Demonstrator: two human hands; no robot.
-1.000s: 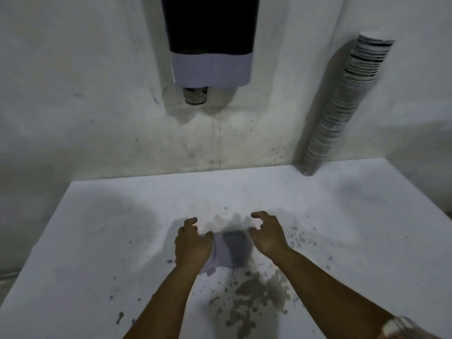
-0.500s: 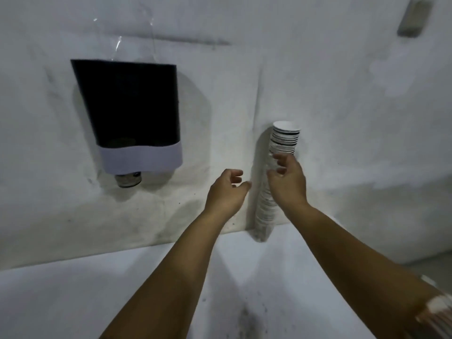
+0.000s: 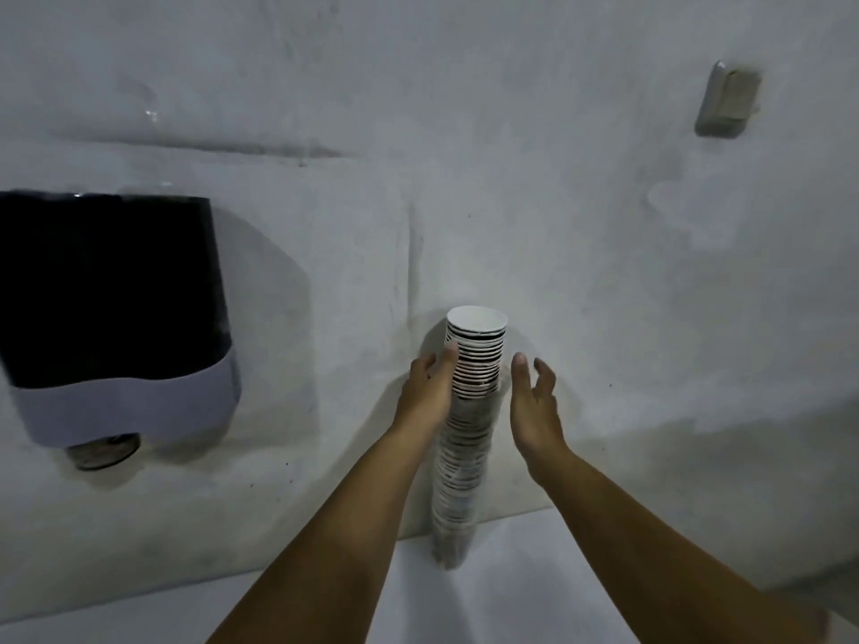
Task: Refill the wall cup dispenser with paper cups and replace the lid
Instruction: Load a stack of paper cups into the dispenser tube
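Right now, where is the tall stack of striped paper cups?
Head view, right of centre: the tall stack of striped paper cups leans against the wall, between the left hand and right hand.

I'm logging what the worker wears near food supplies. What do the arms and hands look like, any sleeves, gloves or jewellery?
Both forearms are bare as far as the frame shows, with no sleeves in view. The left hand and right hand wear no gloves, and no rings are visible. The picture is dim, so small details cannot be told.

The tall stack of white paper cups has thin black stripes all down its side. The wall-mounted plastic dispenser is black up top with a greyish-lavender band at the bottom, on a plain off-white wall.
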